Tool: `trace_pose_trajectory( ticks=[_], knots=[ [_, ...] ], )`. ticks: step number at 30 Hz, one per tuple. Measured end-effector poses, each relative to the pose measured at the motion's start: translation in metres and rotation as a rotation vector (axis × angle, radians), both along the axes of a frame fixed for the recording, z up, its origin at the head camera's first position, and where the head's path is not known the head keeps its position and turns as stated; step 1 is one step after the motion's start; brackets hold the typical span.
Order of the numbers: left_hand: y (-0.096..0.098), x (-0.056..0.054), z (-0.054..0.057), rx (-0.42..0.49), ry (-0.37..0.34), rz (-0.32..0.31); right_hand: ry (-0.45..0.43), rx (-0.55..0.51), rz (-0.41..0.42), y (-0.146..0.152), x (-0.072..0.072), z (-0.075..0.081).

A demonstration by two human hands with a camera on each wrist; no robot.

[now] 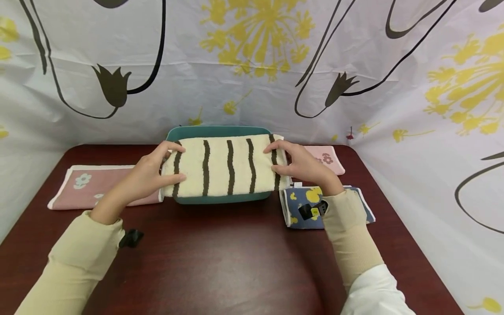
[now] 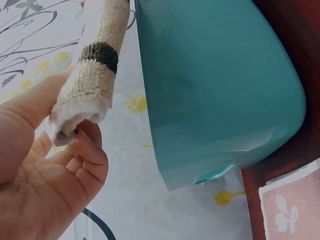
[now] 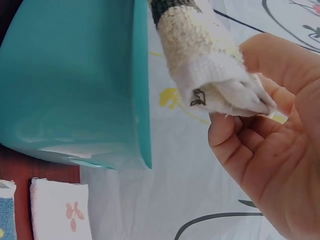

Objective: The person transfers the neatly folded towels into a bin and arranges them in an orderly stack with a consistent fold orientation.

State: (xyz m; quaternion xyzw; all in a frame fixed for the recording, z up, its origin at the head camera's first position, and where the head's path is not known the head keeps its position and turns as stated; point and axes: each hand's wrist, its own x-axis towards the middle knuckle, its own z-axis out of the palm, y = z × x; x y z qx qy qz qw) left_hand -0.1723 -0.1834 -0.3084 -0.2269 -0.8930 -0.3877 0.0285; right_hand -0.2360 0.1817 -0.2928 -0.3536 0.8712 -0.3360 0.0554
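A folded cream towel with dark wavy stripes spans the space between both hands, over a teal bin. My left hand grips its left end, thumb on one face and fingers curled beneath. At the other end my right hand pinches the towel the same way. In the left wrist view the towel's rolled end shows layered folds between thumb and fingers. The right wrist view has the towel's other end beside the bin's wall. The towel hides most of the bin's opening.
On the dark red table, a pink flowered towel lies left of the bin. To the right are a blue towel with yellow figures and a pale pink towel. A patterned curtain hangs behind the table.
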Motion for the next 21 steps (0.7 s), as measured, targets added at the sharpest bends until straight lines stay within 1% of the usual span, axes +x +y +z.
trace_pose_trajectory(
  ticks=[5,7,12,14,19,21],
  knots=[
    [0.000,-0.006,0.002,-0.012,0.016,-0.009,0.014,-0.021,0.008,0.001,-0.008,-0.002],
    [0.000,-0.008,0.002,-0.020,0.016,-0.009,0.005,-0.034,0.012,0.001,-0.011,-0.003],
    [-0.003,-0.015,0.003,-0.035,-0.035,0.001,-0.015,-0.036,-0.004,-0.002,-0.018,-0.004],
    [-0.003,-0.018,0.003,-0.036,-0.057,0.008,-0.013,-0.031,-0.010,-0.005,-0.017,-0.001],
    [-0.004,-0.023,0.004,-0.032,-0.099,0.023,-0.023,-0.019,-0.011,-0.014,-0.007,0.013],
    [-0.005,-0.026,0.004,-0.035,-0.109,0.024,-0.031,-0.015,-0.013,-0.015,-0.008,0.014]
  ],
)
